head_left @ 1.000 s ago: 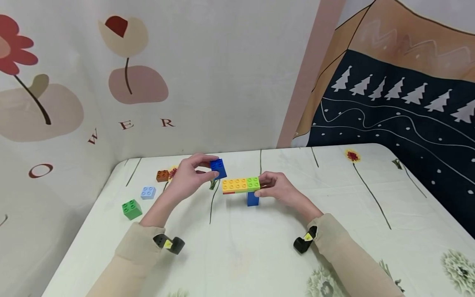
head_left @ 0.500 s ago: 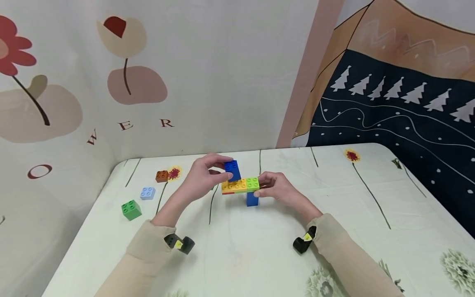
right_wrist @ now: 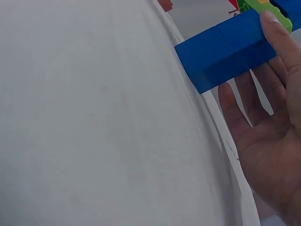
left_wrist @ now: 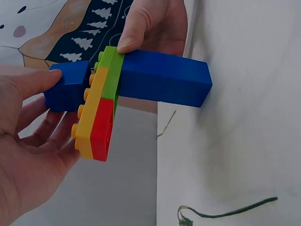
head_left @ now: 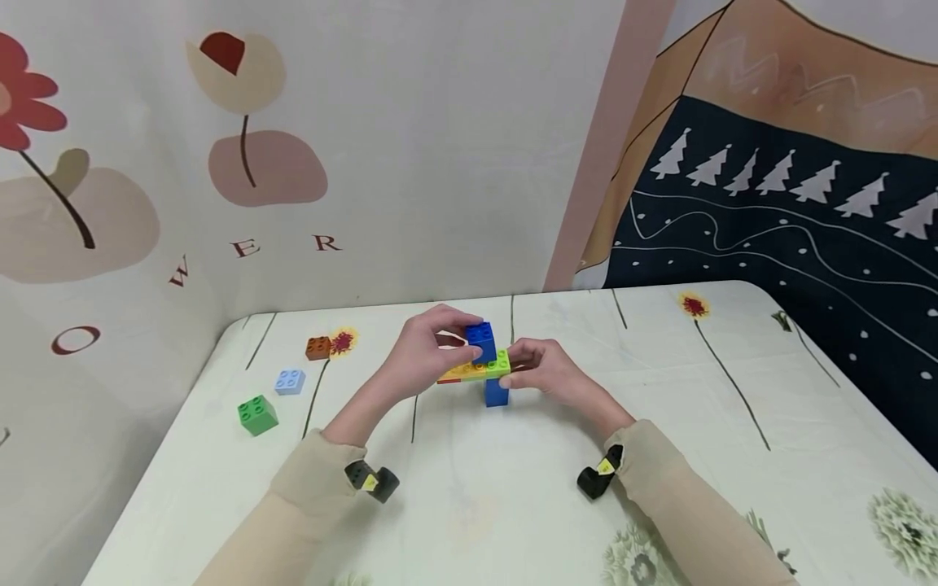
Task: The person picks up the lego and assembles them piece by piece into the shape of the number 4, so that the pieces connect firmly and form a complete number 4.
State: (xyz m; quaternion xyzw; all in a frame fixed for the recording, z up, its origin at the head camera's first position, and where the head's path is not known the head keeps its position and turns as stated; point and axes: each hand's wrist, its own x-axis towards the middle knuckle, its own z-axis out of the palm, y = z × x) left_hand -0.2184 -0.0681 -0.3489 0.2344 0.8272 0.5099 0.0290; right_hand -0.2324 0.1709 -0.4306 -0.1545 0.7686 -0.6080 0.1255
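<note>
My left hand pinches a blue building brick between thumb and fingers, right at the studs of a small brick structure. That structure has a column of two stacked blue bricks standing on the table. A flat layer sits across the column's top, with a yellow brick and a lime green brick uppermost. Below the yellow, a red brick shows at the overhanging left end. My right hand grips the structure's right side, its thumb where the lime layer meets the blue column.
Left of the hands lie a brown brick, a light blue brick and a green brick. A pale flowered cloth covers the table. Printed curtain-like sheets rise behind its far edge.
My left hand has carried the blue brick rightward, from left of the structure to over the yellow and lime layer. My right hand has kept its hold in the same place.
</note>
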